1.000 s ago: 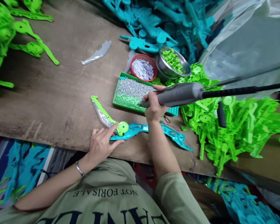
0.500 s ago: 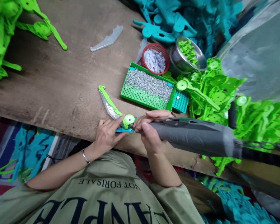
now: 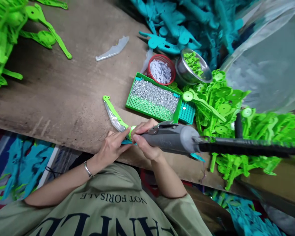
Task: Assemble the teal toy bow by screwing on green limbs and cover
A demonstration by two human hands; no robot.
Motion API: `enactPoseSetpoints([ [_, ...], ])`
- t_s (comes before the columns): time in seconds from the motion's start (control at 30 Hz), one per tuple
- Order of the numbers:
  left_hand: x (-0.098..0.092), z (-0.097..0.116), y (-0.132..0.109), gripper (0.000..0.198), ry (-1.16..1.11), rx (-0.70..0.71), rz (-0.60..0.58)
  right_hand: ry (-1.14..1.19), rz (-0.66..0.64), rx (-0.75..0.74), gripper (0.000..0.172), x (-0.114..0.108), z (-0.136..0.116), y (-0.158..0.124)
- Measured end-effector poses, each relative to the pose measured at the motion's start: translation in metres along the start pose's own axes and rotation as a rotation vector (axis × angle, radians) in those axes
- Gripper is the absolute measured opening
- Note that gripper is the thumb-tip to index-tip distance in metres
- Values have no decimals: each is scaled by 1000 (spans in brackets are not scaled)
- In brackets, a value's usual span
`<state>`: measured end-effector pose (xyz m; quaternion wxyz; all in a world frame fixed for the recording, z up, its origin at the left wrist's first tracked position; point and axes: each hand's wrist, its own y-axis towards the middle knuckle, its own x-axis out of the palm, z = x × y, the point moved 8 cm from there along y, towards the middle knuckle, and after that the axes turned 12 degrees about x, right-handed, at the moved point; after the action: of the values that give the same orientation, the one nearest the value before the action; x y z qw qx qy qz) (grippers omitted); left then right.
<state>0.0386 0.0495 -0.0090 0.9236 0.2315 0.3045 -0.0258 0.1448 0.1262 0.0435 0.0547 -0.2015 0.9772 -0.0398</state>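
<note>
A lime-green and teal plastic part (image 3: 118, 118) with a clear, curved blade along it lies at the table's front edge. My left hand (image 3: 111, 148) presses it down, thumb and forefinger at its lower end. In my right hand (image 3: 145, 139) is a grey electric screwdriver (image 3: 166, 139), held almost level, its front end at the part's round green end. My fingers hide the screwdriver's tip and most of that round end. Behind my hands sits a green tray (image 3: 128, 98) of small silvery screws (image 3: 156, 95).
A red basket (image 3: 172, 73) of whitish pieces and a metal bowl (image 3: 207, 70) of small green parts stand behind the tray. Green parts are heaped right (image 3: 223, 108) and left (image 3: 5, 42), teal parts (image 3: 179, 19) at the back. A loose clear blade (image 3: 113, 50) lies mid-table. A black cable (image 3: 248, 146) trails rightward.
The screwdriver and my right hand have moved left, closer to my left hand, and now cover more of the green round end. The whole view has shifted slightly.
</note>
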Motion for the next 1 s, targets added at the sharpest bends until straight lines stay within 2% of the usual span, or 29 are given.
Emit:
enactPoseSetpoints([
  [0.1, 0, 1, 0, 50, 12, 11, 16, 5, -161, -70, 22, 4, -14, 7],
  [0.17, 1, 2, -1, 54, 40, 11, 22, 44, -170, -137, 23, -1, -27, 17],
  [0.23, 2, 4, 0, 58, 72, 12, 33, 127, -42, -257, 23, -17, -41, 32],
  [0.33, 2, 8, 1, 59, 111, 15, 43, 221, 241, -386, 20, -42, -47, 54],
  [0.43, 3, 10, 1, 60, 141, 8, 24, 219, 349, -320, 22, -49, -33, 76],
  [0.6, 6, 10, 0, 55, 196, 12, -5, 137, 353, -178, 33, -44, -13, 89],
  [1.0, 5, 11, 2, 57, 201, 14, 13, 73, 354, -164, 31, -42, -5, 94],
])
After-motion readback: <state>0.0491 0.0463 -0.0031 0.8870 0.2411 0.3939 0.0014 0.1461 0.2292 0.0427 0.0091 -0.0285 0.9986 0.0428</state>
